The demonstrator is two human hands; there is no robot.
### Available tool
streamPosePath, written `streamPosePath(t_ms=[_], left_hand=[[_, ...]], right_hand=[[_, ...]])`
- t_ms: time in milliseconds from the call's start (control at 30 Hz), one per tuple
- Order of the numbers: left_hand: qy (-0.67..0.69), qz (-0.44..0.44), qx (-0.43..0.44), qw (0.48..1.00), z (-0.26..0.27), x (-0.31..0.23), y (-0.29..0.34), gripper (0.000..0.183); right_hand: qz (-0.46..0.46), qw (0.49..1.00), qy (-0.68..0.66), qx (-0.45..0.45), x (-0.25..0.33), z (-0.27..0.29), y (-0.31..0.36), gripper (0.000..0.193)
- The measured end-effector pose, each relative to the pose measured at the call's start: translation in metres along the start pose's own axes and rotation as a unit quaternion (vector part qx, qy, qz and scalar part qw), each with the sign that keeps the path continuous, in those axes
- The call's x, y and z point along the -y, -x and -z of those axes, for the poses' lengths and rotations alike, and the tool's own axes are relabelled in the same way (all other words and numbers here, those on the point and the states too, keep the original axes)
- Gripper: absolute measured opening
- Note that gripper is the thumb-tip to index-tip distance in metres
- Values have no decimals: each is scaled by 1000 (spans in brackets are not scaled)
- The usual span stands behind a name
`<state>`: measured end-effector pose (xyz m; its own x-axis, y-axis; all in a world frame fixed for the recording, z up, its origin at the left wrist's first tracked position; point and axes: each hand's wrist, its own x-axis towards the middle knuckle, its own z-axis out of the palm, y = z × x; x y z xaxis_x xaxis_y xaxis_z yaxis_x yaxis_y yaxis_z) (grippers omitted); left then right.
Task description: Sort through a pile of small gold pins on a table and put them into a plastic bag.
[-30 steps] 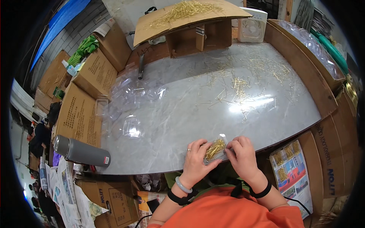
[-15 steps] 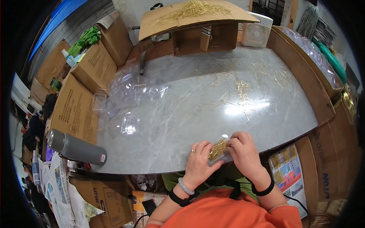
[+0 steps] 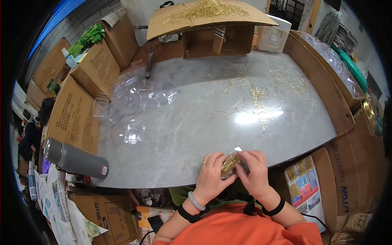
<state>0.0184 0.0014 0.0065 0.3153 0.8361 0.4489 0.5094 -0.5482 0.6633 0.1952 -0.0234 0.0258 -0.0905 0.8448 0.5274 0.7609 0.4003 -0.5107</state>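
At the table's near edge, a small clear plastic box filled with thin gold-coloured wire pins [image 3: 230,164] is between my two hands. My left hand [image 3: 211,173] is curled along its left side, with the thumb at the near end. My right hand [image 3: 254,168] closes on the right side, its fingertips at the top of the box. The palms and fingers hide much of the box. Loose gold pins [image 3: 259,98] lie scattered beyond my hands. Several clear plastic boxes [image 3: 134,132] sit on the left part of the table.
A grey bottle [image 3: 83,160] lies tilted at the left edge. Cardboard boxes [image 3: 75,118] line the left side. At the back, a cardboard sheet [image 3: 171,25] bears a heap of pins, next to a white fan [image 3: 272,36]. A dark bar [image 3: 149,66] lies back left; packed pins [image 3: 300,171] sit at lower right.
My right hand has shifted slightly left and its fingers now wrap further round the box. The whole view has shifted slightly. Both hands stay on the box.
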Motion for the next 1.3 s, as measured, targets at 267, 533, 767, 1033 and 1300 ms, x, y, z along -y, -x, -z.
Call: streamPosePath(t_ms=[267, 533, 767, 1033, 1300], left_hand=[[-29, -50, -4, 998, -2, 5, 6, 54], [-6, -44, 9, 999, -1, 7, 7, 61], [13, -40, 13, 999, 1, 7, 6, 70], [-15, -59, 53, 997, 4, 4, 4, 56], [59, -27, -24, 998, 3, 6, 2, 62]], right_hand=[[-7, 999, -36, 4, -7, -9, 1, 41], [13, 997, -71, 32, -15, -2, 6, 37], [42, 999, 19, -17, -7, -2, -2, 31], [-29, 996, -3, 84, -9, 2, -9, 28], [-5, 996, -64, 57, -29, 7, -24, 20]])
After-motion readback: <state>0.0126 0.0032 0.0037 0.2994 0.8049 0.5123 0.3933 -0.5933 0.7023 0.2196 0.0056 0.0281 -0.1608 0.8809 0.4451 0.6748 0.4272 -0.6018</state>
